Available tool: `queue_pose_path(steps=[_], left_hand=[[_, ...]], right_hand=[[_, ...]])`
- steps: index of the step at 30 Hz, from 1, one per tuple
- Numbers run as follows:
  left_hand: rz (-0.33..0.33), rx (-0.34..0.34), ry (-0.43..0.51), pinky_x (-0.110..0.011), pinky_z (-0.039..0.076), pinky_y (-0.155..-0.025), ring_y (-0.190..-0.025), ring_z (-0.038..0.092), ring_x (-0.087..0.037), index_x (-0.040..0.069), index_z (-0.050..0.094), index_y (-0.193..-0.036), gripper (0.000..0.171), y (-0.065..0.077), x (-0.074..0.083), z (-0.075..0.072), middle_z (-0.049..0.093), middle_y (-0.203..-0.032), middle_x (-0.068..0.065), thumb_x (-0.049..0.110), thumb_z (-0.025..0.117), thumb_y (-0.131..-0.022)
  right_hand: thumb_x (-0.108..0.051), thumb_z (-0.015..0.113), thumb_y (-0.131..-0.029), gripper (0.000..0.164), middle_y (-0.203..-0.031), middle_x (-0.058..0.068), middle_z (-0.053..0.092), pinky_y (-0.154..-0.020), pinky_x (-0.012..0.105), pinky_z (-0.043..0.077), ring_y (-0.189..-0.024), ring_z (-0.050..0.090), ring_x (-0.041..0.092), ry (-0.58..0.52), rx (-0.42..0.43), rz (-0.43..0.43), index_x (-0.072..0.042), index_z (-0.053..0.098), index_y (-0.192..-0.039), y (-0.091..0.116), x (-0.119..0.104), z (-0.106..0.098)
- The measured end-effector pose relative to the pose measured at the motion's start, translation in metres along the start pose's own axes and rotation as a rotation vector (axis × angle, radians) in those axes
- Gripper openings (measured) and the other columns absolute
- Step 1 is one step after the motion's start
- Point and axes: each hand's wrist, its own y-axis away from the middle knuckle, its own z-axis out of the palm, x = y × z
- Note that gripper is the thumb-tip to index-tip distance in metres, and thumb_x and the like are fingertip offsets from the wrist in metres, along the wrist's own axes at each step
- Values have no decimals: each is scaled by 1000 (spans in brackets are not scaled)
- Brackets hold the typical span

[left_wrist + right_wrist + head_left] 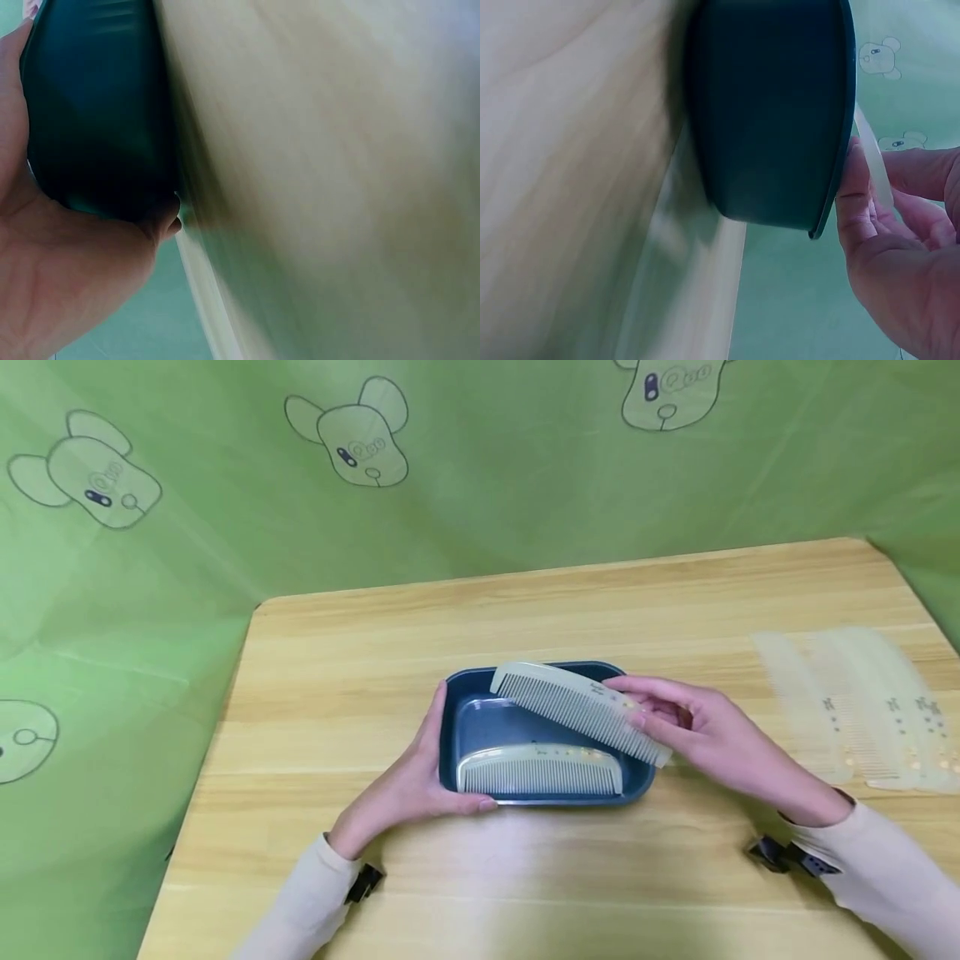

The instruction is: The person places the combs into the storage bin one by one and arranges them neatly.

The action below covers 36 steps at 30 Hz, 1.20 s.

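Note:
A dark blue rectangular box point(480, 727) with rounded corners stands on the table. Its left end is gripped by my left hand point(420, 777), the thumb along the near rim and the fingers round the left side; the left wrist view shows this hand point(75, 255) against the outer wall. One pale comb point(540, 772) lies inside along the near wall, teeth towards me. Between thumb and fingers, my right hand point(697, 727) pinches the right end of a second pale comb point(570, 697), slanted over the box. Edge-on, that comb point(874, 157) shows beside the rim in the right wrist view.
Several pale, translucent combs point(862, 710) lie side by side at the table's right. The wood-grain table point(337, 693) ends at the back against a green curtain point(487, 510) printed with cartoon heads. Dark straps point(795, 856) sit at the wrists.

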Motion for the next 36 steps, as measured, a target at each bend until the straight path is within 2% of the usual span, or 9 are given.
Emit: queue_pose_path(steps=[3,7,10,13,16,22,29,33,36], left_hand=[[5,5,-9,-57,24,-126,-163,15,-24,36,-19,-172,160,0,0,-1,0,-181,1,31,105,-72],[11,3,-8,-56,24,-126,-163,17,-25,34,-18,-173,160,0,0,-2,2,-181,0,30,105,-71],[-4,6,-14,-58,24,-126,-163,15,-24,36,-18,-173,158,0,1,-4,0,-181,2,32,105,-72],[-15,11,-24,-59,22,-126,-164,12,-24,37,-18,-172,158,0,2,-7,-2,-181,2,33,104,-73],[-9,8,-29,-58,20,-127,-164,9,-23,35,-19,-172,159,0,3,-8,-1,-181,1,31,105,-72],[48,-7,0,-58,19,-128,-164,10,-21,35,-17,-173,157,-4,3,-5,3,-181,3,28,104,-74],[82,-6,28,-61,22,-127,-162,19,-28,35,-14,-173,156,-4,1,-1,11,-180,-3,26,104,-73],[80,-8,33,-60,22,-127,-162,19,-29,35,-15,-173,156,-2,1,0,11,-180,-4,25,104,-73],[53,-5,24,-61,21,-127,-164,16,-28,34,-17,-173,157,-1,2,-1,5,-181,-1,27,104,-73]], right_hand=[[-3,66,-109,47,-85,6,64,-52,31,45,-65,51,16,-7,-30,-5,-20,65,-153,-4,-2,4],[1,65,-108,47,-94,5,69,-61,27,51,-75,60,19,-17,-72,-26,-17,65,-152,-11,-3,10],[-1,66,-108,45,-102,4,73,-67,26,55,-84,66,21,4,-89,-32,-18,66,-150,-16,-5,13],[-4,67,-109,41,-101,2,73,-68,27,56,-85,66,21,38,-109,-28,-20,68,-147,-21,-8,16],[-5,68,-109,37,-98,1,72,-68,27,54,-84,65,20,69,-137,-30,-16,69,-144,-24,-10,19],[-5,69,-108,34,-92,-3,69,-67,28,53,-80,61,13,137,-156,-47,-12,70,-141,-24,-13,19],[-6,67,-109,28,-93,-7,69,-72,29,55,-82,61,9,202,-224,-137,-12,72,-136,-27,-14,23],[-8,66,-110,26,-93,-9,66,-73,29,54,-83,59,8,235,-265,-166,-14,73,-135,-28,-14,26],[-10,64,-112,26,-91,-10,63,-73,29,52,-78,56,6,257,-304,-173,-13,73,-136,-30,-15,27]])
